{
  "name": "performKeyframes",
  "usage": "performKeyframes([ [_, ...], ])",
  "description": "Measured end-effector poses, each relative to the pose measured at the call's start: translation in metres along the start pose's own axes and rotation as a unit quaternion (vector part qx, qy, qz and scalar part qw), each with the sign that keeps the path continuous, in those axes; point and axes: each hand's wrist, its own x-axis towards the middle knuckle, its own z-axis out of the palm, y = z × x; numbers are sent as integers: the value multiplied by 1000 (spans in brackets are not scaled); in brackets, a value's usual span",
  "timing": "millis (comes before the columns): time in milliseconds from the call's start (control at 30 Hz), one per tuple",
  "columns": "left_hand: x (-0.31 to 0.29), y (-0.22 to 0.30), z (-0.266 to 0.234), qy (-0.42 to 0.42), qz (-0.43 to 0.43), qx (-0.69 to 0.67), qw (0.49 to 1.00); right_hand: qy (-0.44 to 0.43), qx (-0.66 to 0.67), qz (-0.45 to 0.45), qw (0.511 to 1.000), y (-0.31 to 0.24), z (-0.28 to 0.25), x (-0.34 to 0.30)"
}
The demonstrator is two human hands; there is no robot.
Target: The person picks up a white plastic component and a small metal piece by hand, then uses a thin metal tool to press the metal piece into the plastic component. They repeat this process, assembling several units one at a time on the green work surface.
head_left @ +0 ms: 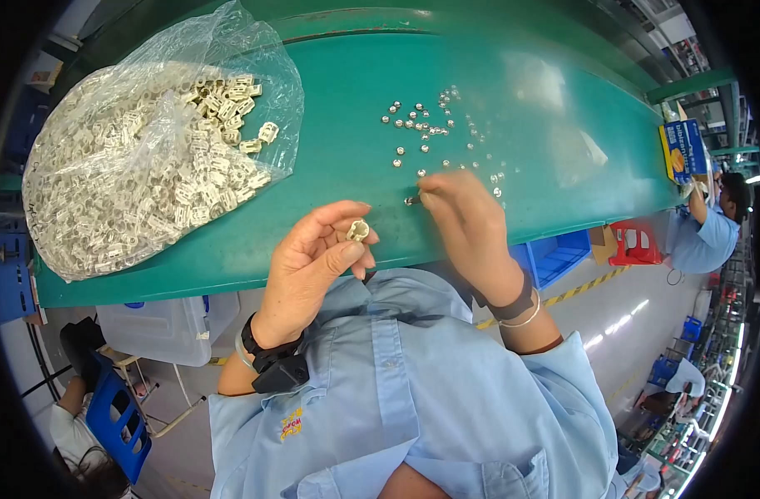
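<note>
My left hand pinches a small cream plastic part between thumb and fingers, just above the near edge of the green table. My right hand holds a small silver metal piece at its fingertips, close to the right of the plastic part. Beyond my right hand, several small silver metal pieces lie scattered on the table. A clear plastic bag full of cream plastic parts lies at the left, its mouth open toward the middle.
A translucent plastic bin stands below the table at the left. Blue and red bins sit on the floor at the right. Another person in a light blue shirt works at the far right, beside a blue and yellow box.
</note>
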Motion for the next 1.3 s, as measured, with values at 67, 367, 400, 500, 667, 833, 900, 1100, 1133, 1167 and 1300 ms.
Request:
performKeyframes([
  [67,0,0,0,-2,-3,-5,1000,1,-4,0,1000,0,1,0],
  [367,0,1,4,-9,4,-5,1000,-13,-16,7,1000,0,1,-1],
  [400,0,1,4,-9,4,-5,1000,-20,-16,9,1000,0,1,-1],
  [500,0,2,5,-4,-9,-15,1000,-34,-14,14,999,-1,0,-1],
  [667,-1,0,2,-9,-12,2,1000,-42,-28,12,999,-4,0,0],
  [833,-1,3,5,-27,-26,36,999,-42,-54,-7,998,-4,0,2],
  [900,0,4,6,-22,-31,46,998,-41,-59,-15,997,-4,-1,1],
  [1100,4,7,9,5,-25,81,996,-66,-62,-13,996,-4,-5,3],
  [1133,5,7,9,13,-25,96,995,-68,-57,-5,996,-4,-5,3],
  [1167,6,7,9,21,-25,111,993,-68,-57,-6,996,-5,-7,3],
  [1300,11,7,13,32,16,160,987,-55,-11,-5,998,-14,-16,9],
])
